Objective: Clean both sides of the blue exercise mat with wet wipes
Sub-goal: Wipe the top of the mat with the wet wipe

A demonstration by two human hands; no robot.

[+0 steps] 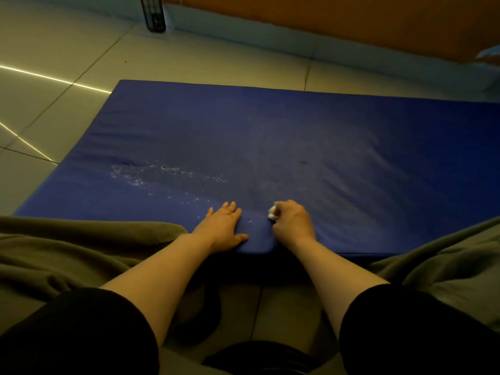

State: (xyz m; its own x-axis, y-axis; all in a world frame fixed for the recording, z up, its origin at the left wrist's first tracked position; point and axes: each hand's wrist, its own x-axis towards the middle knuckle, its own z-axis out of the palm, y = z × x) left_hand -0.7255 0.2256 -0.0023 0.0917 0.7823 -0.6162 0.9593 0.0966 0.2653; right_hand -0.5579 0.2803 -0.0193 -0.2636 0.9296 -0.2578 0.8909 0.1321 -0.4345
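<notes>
The blue exercise mat (270,136) lies flat on the tiled floor and fills the middle of the view. Wet, shiny streaks (151,174) show on its left half. My left hand (223,228) rests flat on the mat's near edge with its fingers straight. Just to its right, my right hand (293,221) is curled round a balled-up white wet wipe (272,213) and presses it onto the mat. Only a small part of the wipe shows past the fingers.
My knees in olive trousers (67,250) flank the mat's near edge on both sides. Pale floor tiles (54,63) surround the mat. A dark slotted object (154,14) stands at the back left against an orange wall (351,20).
</notes>
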